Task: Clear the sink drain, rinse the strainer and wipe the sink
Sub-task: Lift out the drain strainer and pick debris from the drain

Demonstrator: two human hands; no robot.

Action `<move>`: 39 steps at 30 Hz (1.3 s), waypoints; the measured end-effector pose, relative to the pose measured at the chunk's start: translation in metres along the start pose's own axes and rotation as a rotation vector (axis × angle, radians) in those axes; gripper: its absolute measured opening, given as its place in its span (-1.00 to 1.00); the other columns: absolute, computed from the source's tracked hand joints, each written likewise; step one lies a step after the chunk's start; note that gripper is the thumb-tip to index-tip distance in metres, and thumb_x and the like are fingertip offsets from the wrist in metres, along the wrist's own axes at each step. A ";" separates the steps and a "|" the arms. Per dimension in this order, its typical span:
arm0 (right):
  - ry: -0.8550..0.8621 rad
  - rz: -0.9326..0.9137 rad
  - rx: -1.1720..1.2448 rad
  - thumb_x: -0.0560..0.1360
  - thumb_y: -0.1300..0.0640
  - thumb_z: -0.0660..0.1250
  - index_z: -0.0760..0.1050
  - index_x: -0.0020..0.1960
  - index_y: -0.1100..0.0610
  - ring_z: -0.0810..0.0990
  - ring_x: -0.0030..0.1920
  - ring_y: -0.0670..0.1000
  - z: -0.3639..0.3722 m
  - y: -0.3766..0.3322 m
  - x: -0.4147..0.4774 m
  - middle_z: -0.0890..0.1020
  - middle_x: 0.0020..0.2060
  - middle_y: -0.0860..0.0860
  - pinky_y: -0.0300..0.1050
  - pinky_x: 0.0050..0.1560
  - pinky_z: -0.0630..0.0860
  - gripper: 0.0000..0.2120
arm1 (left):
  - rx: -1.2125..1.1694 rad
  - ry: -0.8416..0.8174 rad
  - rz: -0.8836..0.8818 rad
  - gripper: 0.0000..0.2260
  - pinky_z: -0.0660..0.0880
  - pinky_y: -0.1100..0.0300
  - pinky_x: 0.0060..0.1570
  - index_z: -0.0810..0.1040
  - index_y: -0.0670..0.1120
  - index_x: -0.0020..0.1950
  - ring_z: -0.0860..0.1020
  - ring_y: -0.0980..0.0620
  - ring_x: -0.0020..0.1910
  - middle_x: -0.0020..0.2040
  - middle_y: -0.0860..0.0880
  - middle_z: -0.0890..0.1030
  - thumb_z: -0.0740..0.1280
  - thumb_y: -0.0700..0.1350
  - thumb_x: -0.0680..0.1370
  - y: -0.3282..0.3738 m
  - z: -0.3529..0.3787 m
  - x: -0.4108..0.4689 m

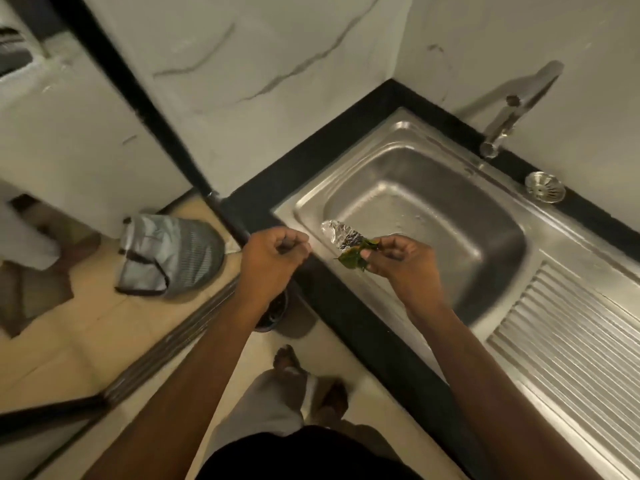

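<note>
My right hand point(398, 261) is over the near left corner of the steel sink point(433, 209). It pinches green leaf scraps point(355, 256) and a crumpled piece of clear plastic or foil point(341, 233). My left hand point(273, 251) is curled into a fist over the black counter edge, just left of the sink; I see nothing in it. The round metal strainer point(544, 191) lies on the black ledge behind the sink, to the right of the tap point(509, 123). The drain itself is hidden behind my right hand and arm.
A ribbed steel drainboard point(571, 341) runs to the right of the basin. A grey mesh bag point(169, 258) lies on the tiled floor at left. A dark round bin point(275, 313) sits on the floor under my left forearm. My feet stand below.
</note>
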State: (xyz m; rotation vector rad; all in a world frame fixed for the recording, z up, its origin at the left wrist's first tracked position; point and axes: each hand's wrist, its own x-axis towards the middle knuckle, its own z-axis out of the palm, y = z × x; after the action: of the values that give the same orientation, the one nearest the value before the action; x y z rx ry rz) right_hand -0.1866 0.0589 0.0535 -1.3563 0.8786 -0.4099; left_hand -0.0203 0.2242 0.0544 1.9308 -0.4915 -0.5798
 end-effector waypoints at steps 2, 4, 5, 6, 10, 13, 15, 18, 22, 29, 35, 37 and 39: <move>-0.044 0.009 -0.007 0.47 0.35 0.55 0.69 -0.02 0.18 0.76 -0.20 -0.03 0.022 0.003 -0.004 0.79 -0.17 0.08 -0.25 -0.16 0.65 -0.86 | -0.019 0.052 -0.035 -0.84 0.71 -0.17 0.07 0.74 0.12 -0.09 0.76 0.00 -0.15 -0.19 0.03 0.78 0.52 -0.16 0.56 -0.015 -0.021 -0.012; -0.094 0.020 -0.018 0.47 0.34 0.56 0.70 -0.05 0.12 0.76 -0.19 -0.02 0.048 0.007 -0.009 0.79 -0.17 0.08 -0.24 -0.14 0.67 -0.84 | -0.037 0.089 -0.080 -0.81 0.69 -0.24 0.09 0.73 0.11 -0.11 0.75 -0.11 -0.16 -0.20 -0.05 0.77 0.50 -0.19 0.58 -0.034 -0.041 -0.021; -0.117 0.027 -0.020 0.47 0.33 0.57 0.70 -0.07 0.09 0.76 -0.19 -0.02 0.061 0.009 -0.012 0.79 -0.17 0.07 -0.23 -0.14 0.68 -0.83 | -0.044 0.103 -0.100 -0.81 0.68 -0.26 0.09 0.73 0.09 -0.11 0.75 -0.16 -0.16 -0.19 -0.11 0.77 0.49 -0.21 0.59 -0.043 -0.050 -0.025; -0.136 0.036 -0.022 0.46 0.32 0.57 0.70 -0.08 0.08 0.76 -0.19 -0.02 0.073 0.012 -0.014 0.79 -0.18 0.07 -0.23 -0.13 0.69 -0.83 | -0.055 0.121 -0.122 -0.82 0.68 -0.27 0.09 0.72 0.07 -0.11 0.74 -0.19 -0.17 -0.19 -0.15 0.76 0.48 -0.22 0.59 -0.052 -0.059 -0.030; -0.224 0.062 -0.068 0.48 0.27 0.57 0.72 -0.03 0.05 0.76 -0.19 -0.05 0.127 0.033 -0.022 0.80 -0.16 0.05 -0.24 -0.14 0.67 -0.85 | -0.101 0.185 -0.217 -0.86 0.71 -0.17 0.07 0.73 0.03 -0.09 0.75 -0.15 -0.17 -0.18 -0.16 0.77 0.46 -0.20 0.59 -0.092 -0.090 -0.045; -0.278 0.136 -0.107 0.48 0.26 0.57 0.70 0.01 0.09 0.77 -0.17 -0.04 0.166 0.061 -0.028 0.79 -0.16 0.06 -0.18 -0.10 0.69 -0.85 | -0.133 0.203 -0.282 -0.89 0.69 -0.16 0.03 0.73 -0.09 -0.06 0.72 -0.09 -0.20 -0.16 -0.22 0.76 0.44 -0.25 0.61 -0.128 -0.109 -0.052; -0.279 0.214 -0.133 0.49 0.27 0.56 0.69 0.00 0.11 0.75 -0.22 -0.06 0.193 0.087 -0.027 0.78 -0.20 0.05 -0.20 -0.14 0.68 -0.86 | -0.142 0.220 -0.323 -0.84 0.68 -0.19 0.01 0.72 -0.07 -0.11 0.70 -0.14 -0.20 -0.16 -0.28 0.74 0.42 -0.27 0.61 -0.159 -0.120 -0.051; -0.205 0.299 -0.160 0.49 0.32 0.54 0.66 -0.07 0.09 0.71 -0.33 -0.13 0.224 0.130 -0.018 0.75 -0.29 0.01 -0.31 -0.29 0.60 -0.84 | -0.154 0.230 -0.435 -0.83 0.66 -0.23 0.07 0.70 -0.05 -0.13 0.72 -0.25 -0.13 -0.13 -0.28 0.74 0.41 -0.26 0.61 -0.209 -0.130 -0.047; -0.079 0.395 -0.247 0.49 0.33 0.53 0.62 -0.14 0.08 0.68 -0.38 -0.14 0.258 0.196 0.010 0.72 -0.23 0.08 -0.35 -0.37 0.55 -0.81 | -0.135 0.202 -0.566 -0.89 0.66 -0.28 0.09 0.71 -0.23 -0.06 0.73 -0.31 -0.07 -0.14 -0.24 0.75 0.42 -0.22 0.60 -0.282 -0.130 -0.034; 0.089 0.579 -0.241 0.49 0.43 0.49 0.57 -0.16 0.15 0.64 -0.29 0.03 0.300 0.325 0.076 0.67 -0.11 0.20 -0.24 -0.35 0.62 -0.78 | -0.118 0.120 -0.662 -0.88 0.66 -0.29 0.11 0.72 -0.27 -0.03 0.72 -0.34 -0.03 -0.12 -0.29 0.74 0.43 -0.22 0.56 -0.388 -0.105 0.000; 0.101 0.573 -0.510 0.44 0.36 0.50 0.58 -0.26 0.04 0.73 -0.22 0.10 0.318 0.412 0.124 0.73 -0.13 0.14 0.08 -0.16 0.74 -0.74 | -0.114 0.090 -0.664 -0.89 0.67 -0.18 0.07 0.72 -0.23 -0.05 0.71 -0.26 -0.09 -0.08 -0.29 0.75 0.42 -0.21 0.59 -0.442 -0.082 0.030; 0.084 0.545 -0.602 0.44 0.32 0.49 0.64 -0.16 0.05 0.76 -0.02 0.20 0.320 0.432 0.136 0.76 -0.05 0.15 0.20 0.03 0.72 -0.83 | -0.111 0.067 -0.682 -0.90 0.65 -0.16 0.07 0.71 -0.19 -0.06 0.71 -0.23 -0.07 -0.05 -0.27 0.75 0.41 -0.20 0.59 -0.458 -0.075 0.034; 0.079 0.539 -0.635 0.44 0.30 0.49 0.69 -0.06 0.08 0.74 0.05 0.22 0.321 0.452 0.148 0.76 0.00 0.15 0.20 0.08 0.70 -0.85 | -0.114 0.065 -0.714 -0.88 0.66 -0.19 0.10 0.70 -0.21 -0.05 0.71 -0.26 -0.01 -0.03 -0.27 0.75 0.40 -0.19 0.60 -0.472 -0.068 0.035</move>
State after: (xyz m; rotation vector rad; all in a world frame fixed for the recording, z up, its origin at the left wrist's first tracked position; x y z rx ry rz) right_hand 0.0439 0.2613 -0.4315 -1.5958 1.4661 0.2632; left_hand 0.0873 0.4416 -0.3573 1.9839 0.2943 -0.9640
